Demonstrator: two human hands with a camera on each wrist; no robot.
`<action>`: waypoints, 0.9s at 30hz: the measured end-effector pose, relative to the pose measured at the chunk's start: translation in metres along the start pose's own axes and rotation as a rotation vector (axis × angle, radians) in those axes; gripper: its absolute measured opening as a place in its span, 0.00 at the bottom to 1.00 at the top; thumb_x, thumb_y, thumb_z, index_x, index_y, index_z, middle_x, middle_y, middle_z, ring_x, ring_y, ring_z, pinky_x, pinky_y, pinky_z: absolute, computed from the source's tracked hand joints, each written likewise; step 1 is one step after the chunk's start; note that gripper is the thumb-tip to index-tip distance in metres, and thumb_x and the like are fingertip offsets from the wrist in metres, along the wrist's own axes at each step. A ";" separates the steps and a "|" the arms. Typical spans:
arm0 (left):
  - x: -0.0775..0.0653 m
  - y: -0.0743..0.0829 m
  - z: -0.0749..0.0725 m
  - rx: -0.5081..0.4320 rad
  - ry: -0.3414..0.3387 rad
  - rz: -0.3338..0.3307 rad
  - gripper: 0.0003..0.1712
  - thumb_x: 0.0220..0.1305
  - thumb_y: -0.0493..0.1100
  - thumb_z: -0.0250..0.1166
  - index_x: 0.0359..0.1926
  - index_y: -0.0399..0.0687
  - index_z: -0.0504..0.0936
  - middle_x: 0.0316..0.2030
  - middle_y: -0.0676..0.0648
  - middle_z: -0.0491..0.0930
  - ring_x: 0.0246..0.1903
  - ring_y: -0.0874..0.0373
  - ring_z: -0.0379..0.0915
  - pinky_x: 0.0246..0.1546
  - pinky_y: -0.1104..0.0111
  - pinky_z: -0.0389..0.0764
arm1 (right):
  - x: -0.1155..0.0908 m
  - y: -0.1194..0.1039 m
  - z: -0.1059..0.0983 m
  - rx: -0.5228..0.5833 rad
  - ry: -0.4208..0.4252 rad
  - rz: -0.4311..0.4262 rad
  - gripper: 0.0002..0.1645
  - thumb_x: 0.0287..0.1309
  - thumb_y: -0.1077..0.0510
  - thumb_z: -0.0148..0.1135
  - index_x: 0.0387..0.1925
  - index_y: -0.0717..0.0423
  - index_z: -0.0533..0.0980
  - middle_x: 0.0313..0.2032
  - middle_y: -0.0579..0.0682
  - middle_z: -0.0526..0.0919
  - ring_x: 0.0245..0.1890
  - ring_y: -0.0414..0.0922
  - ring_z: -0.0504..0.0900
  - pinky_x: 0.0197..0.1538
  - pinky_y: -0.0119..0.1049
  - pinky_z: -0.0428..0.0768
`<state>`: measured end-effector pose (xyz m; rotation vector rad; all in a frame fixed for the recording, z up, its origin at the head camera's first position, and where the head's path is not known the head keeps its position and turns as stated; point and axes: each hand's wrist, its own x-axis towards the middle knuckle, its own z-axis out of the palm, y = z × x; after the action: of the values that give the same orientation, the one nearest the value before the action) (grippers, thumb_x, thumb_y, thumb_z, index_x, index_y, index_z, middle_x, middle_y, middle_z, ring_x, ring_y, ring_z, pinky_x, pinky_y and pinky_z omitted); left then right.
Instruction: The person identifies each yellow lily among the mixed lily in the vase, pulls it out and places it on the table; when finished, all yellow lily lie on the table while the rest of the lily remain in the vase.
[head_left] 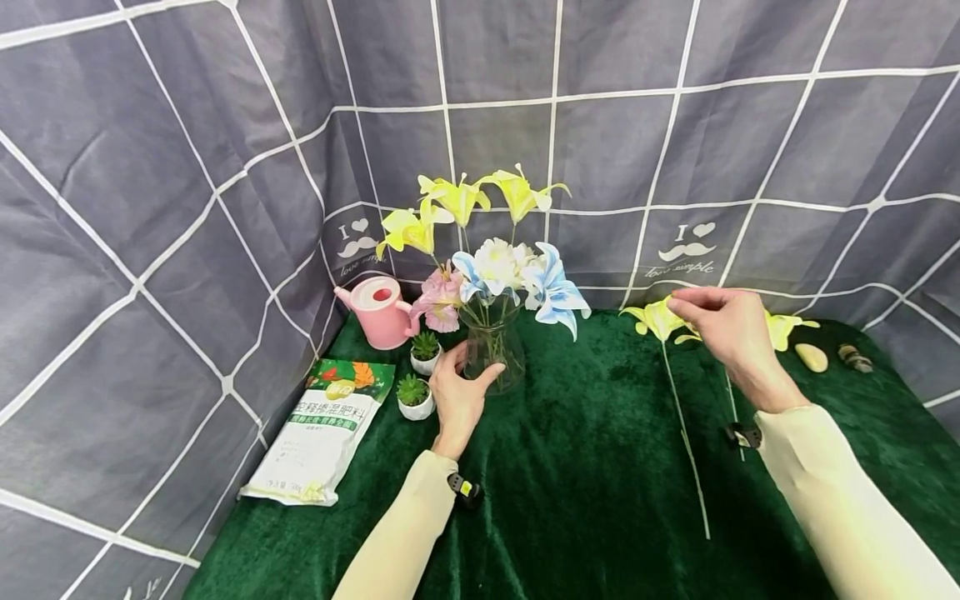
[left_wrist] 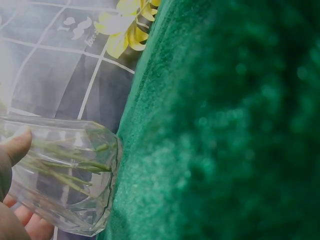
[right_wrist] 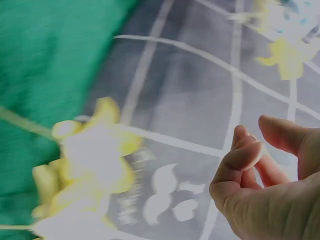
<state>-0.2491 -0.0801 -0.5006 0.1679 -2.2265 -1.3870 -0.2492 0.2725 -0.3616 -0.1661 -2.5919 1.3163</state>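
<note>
My left hand grips a clear glass vase low down, thumb on the near side and fingers round the other; the left wrist view shows green stems through the glass vase. In it stand yellow lilies, white flowers, a blue-edged lily and a pink flower. My right hand hovers over two loose yellow lilies lying on the cloth. In the right wrist view this right hand has loosely bent fingers, thumb apart, with nothing between them.
Left of the vase are two small potted succulents, a pink watering can and a white-and-green bag with printed writing. Far right lie a pale stone and a dark striped stone. A grey checked curtain hangs behind the green cloth.
</note>
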 end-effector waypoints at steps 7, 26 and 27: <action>-0.001 0.000 -0.003 -0.005 -0.011 -0.018 0.36 0.48 0.56 0.81 0.59 0.56 0.82 0.54 0.46 0.82 0.53 0.48 0.80 0.55 0.53 0.81 | 0.015 -0.057 0.011 0.153 -0.017 -0.073 0.31 0.55 0.34 0.71 0.52 0.51 0.85 0.32 0.18 0.83 0.35 0.30 0.79 0.36 0.23 0.76; 0.002 0.001 -0.002 0.006 0.005 0.043 0.36 0.46 0.57 0.81 0.57 0.54 0.83 0.52 0.47 0.84 0.51 0.50 0.81 0.53 0.55 0.83 | 0.077 -0.145 0.095 0.205 -0.310 -0.112 0.22 0.61 0.43 0.69 0.52 0.48 0.86 0.62 0.48 0.82 0.63 0.43 0.78 0.66 0.44 0.76; 0.002 0.001 -0.002 0.008 0.005 0.044 0.36 0.46 0.57 0.81 0.57 0.55 0.83 0.51 0.48 0.84 0.51 0.50 0.82 0.53 0.55 0.83 | 0.079 -0.146 0.098 0.201 -0.324 -0.116 0.22 0.61 0.43 0.69 0.52 0.48 0.85 0.62 0.49 0.82 0.64 0.43 0.77 0.68 0.45 0.75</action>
<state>-0.2498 -0.0817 -0.4986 0.1247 -2.2188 -1.3530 -0.3501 0.1261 -0.2878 0.2475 -2.6482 1.6660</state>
